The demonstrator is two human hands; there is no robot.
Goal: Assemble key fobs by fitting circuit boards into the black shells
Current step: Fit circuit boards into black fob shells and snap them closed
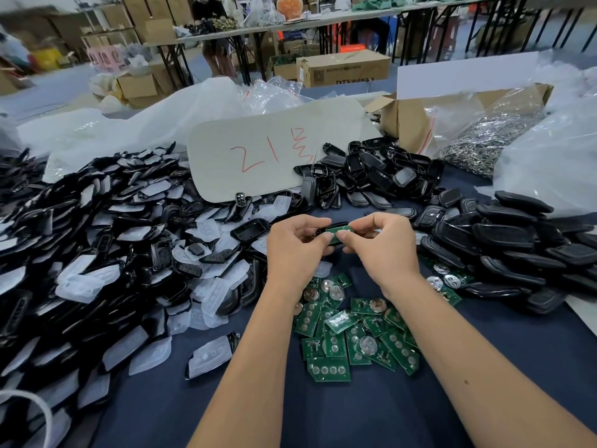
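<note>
Head view, left hand (295,245): fingers curled round a black shell (328,236), held from its left end above the table.
Right hand (381,244): thumb and forefinger pinch a green circuit board (337,230) at its right end.
Board vs grip: lies over the shell, between the two hands, touching it.
Loose boards (352,337): heap on blue cloth (403,415), under the wrists.
Shell piles: with clear pads (97,253) left; closed fobs (517,250) right.

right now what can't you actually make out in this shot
- Head view: whether the circuit board is seated in the black shell; fingers of the left hand and right hand cover it.
- Markings on the boards in the green pile: too small.
- Background tables: blurred.
</note>
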